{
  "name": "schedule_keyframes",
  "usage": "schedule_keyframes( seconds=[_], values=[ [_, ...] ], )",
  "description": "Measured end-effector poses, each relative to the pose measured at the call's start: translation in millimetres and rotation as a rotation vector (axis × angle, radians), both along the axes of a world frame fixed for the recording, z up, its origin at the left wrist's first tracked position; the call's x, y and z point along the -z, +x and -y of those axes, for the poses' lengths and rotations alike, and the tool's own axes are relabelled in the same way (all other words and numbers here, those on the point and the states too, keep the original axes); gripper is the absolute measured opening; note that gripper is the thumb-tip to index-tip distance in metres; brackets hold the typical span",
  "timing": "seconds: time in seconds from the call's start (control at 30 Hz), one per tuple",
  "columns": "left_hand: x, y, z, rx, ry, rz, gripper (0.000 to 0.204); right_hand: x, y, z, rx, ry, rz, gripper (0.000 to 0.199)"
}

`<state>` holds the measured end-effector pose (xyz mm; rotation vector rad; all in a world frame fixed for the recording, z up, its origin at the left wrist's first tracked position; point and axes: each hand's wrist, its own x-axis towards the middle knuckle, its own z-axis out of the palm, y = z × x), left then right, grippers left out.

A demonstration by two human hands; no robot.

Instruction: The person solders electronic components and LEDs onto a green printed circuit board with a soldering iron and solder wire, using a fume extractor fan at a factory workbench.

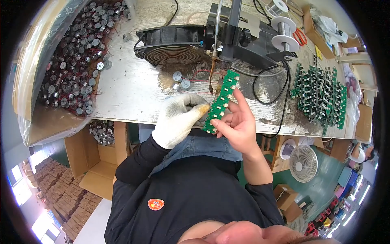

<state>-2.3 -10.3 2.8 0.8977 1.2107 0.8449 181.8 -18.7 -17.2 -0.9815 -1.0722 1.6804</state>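
Gripping a green circuit-board strip [223, 101], the bare right hand [237, 124] held it slanted over the front edge of the worktop [126, 85], just right of a brown metal tip [211, 83]. Gloved left hand [180, 118] curled at the strip's left side; couldn't tell what it pinched. Small round motors [185, 83] lay behind.

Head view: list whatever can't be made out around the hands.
Head view: whatever the left hand in a white fabric glove may pinch, hidden by its own thumb.
Head view: the underside of the long green circuit board, facing away.
Head view: some fingertips of the bare right hand, behind the board.
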Motion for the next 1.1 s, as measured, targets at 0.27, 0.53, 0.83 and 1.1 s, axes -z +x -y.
schedule_keyframes(
  seconds=[0.27, 0.53, 0.83, 1.1],
  values=[
    [-7.2, 2.0, -6.0, -0.034, -0.145, 0.115, 0.019, 0.6, 0.0, 0.7, -0.002, 0.014, 0.004, 0.087],
    [-2.2, 1.3, -10.7, -0.046, -0.113, 0.125, 0.019, -5.2, -3.8, -3.3, 0.017, 0.020, -0.002, 0.085],
    [0.7, 0.7, -11.4, -0.038, -0.056, 0.104, 0.018, -8.2, -4.0, -4.8, 0.025, 0.036, -0.017, 0.083],
    [3.3, 3.5, -10.0, -0.061, -0.087, 0.162, 0.016, -6.5, -2.4, -2.7, 0.028, 0.014, -0.006, 0.083]
  ],
)
